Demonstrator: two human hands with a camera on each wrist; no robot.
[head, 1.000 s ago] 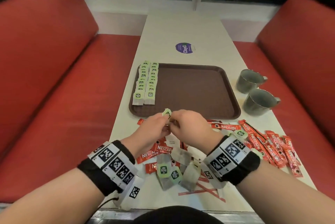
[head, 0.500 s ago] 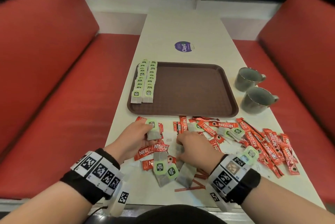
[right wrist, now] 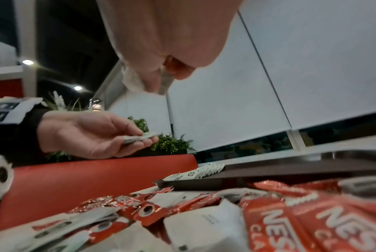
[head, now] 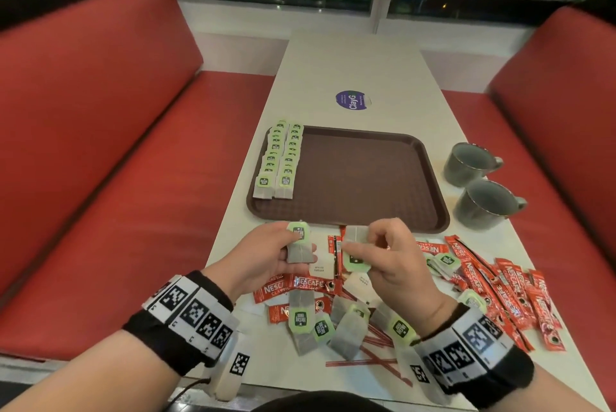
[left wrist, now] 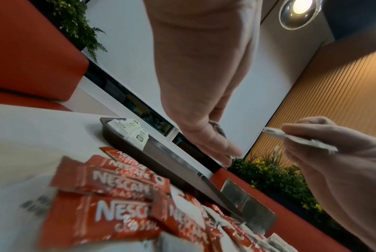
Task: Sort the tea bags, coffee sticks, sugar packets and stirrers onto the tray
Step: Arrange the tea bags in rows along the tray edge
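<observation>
Tray: brown plastic tray (head: 363, 178) lay on the white surface (head: 353, 71); most of its floor was bare.
Done so far: two neat overlapping rows of tea bags (head: 278, 161) stood along the tray's left edge. No other kind was on the tray.
Left hand: left hand (head: 266, 258) held one tea bag (head: 301, 245) flat across the fingers, thumb on its green tag, just short of the tray's near rim.
Right hand: right hand (head: 393, 258) pinched a second tea bag (head: 356, 250) between thumb and fingertips, green tag hanging toward the person, also above the loose pile.
Tea bags left: several more lay loose near the wrists (head: 320, 328) and a few among the sticks on the right.
Coffee sticks: red Nescafe sticks (head: 500, 291) were all off the tray, scattered over the near surface, thickest at right.
Sugar packets: white sugar packets (head: 321, 265) lay under and between the sticks; none sorted.
Stirrers: thin red stirrers (head: 373, 355) lay crossed at the near edge; none sorted.
Bystanders: two grey mugs (head: 480, 185) stood right of the tray.
Judgement: early stage; the tea bags seemed over half done, three kinds not yet begun.
</observation>
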